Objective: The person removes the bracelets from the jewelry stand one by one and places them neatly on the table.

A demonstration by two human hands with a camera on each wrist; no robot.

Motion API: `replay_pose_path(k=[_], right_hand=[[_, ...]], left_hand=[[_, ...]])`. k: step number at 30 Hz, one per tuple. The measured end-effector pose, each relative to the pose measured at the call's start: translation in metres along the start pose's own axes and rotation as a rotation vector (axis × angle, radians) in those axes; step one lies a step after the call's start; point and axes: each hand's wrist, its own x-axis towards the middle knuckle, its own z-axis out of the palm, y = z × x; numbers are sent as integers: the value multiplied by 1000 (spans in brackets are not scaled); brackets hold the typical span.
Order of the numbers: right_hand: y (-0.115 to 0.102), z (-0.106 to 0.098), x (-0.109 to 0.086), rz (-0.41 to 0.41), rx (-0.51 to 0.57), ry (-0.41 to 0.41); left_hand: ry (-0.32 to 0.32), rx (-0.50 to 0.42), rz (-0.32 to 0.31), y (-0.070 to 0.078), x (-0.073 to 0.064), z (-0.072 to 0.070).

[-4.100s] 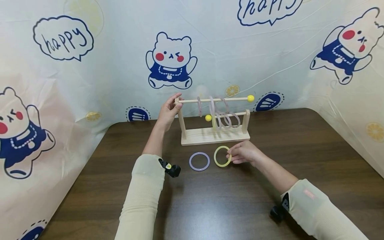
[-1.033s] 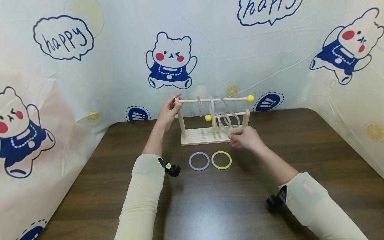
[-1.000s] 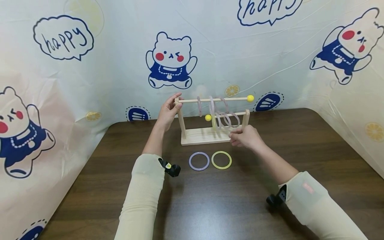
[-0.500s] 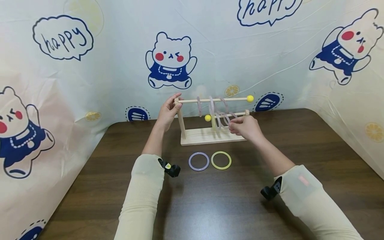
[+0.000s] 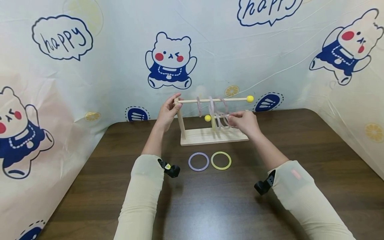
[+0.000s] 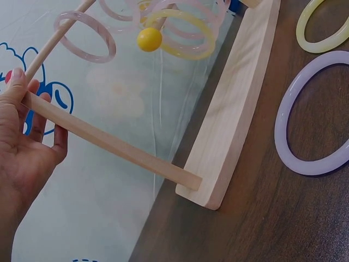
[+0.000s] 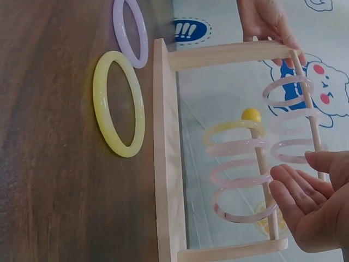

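Note:
A wooden rack (image 5: 204, 137) stands on the table, with two rods at different heights. My left hand (image 5: 167, 113) grips the top of its left post, thumb at the rod's end. Pale pink translucent rings (image 7: 286, 82) hang on the upper rod. The lower rod carries several rings, including a yellow ring (image 7: 215, 131) near its ball end and a pale ring (image 7: 240, 218) nearer the post. Beside the lower rod, my right hand (image 7: 322, 213) has its fingertips at these rings, thumb apart from the fingers. Whether they touch a ring is unclear.
In front of the rack lie a purple ring (image 5: 198, 170) and a second yellow ring (image 5: 221, 169), side by side on the brown table (image 5: 210, 206). Yellow balls cap the upper rod (image 5: 222, 99) and lower rod. A printed curtain (image 5: 120, 66) hangs behind.
My right hand has let go of the yellow ring, which now lies flat beside the purple one. That hand has moved up to the lower rod's rings. The left hand stays put.

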Motion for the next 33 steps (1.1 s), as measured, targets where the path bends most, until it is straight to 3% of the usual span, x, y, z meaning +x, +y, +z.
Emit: replay_pose_path(k=[9,16,33], right_hand=[[-1,1,6,-21,11,58],[-6,4,12,-43,60,47],[-8,12,18,-105,108,106]], left_hand=[[-4,2,11,-1,1,-1],[4,9,3,-2,0,-1],[11,-10,15,-3,1,0]])
